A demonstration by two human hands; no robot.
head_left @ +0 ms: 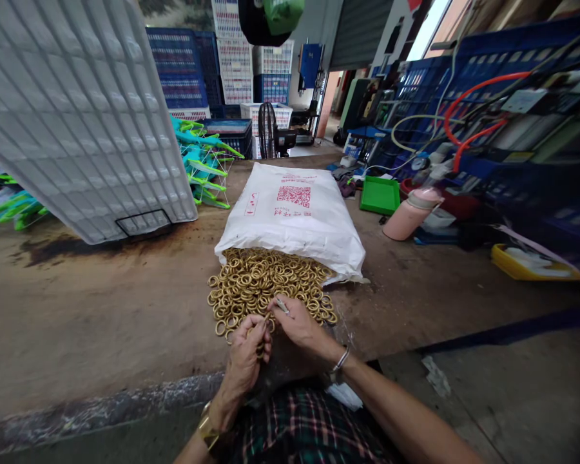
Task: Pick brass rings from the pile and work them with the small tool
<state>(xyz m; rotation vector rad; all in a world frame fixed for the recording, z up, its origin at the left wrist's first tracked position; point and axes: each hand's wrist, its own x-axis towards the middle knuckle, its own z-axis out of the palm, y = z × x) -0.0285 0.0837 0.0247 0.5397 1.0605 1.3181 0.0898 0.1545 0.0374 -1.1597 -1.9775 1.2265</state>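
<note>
Brass-coloured rings (251, 283) spill in a heap from the mouth of a white woven sack (290, 222) lying flat on the table. Just in front of the heap, my left hand (245, 353) is closed around rings, one of them pinched at the fingertips and others partly hidden in the palm. My right hand (297, 322) is closed too, gripping a small silvery tool (283, 305) whose exact kind I cannot make out. Its fingertips meet the ring at my left fingertips, over the table's near edge.
A tall white ribbed plastic panel (87, 116) leans at the left beside green and turquoise plastic pieces (205, 164). To the right are a green tray (379, 194), a pink bottle (410, 216) and a yellow tray (531, 265). Stacked crates (178, 67) and a black fan (267, 132) stand behind.
</note>
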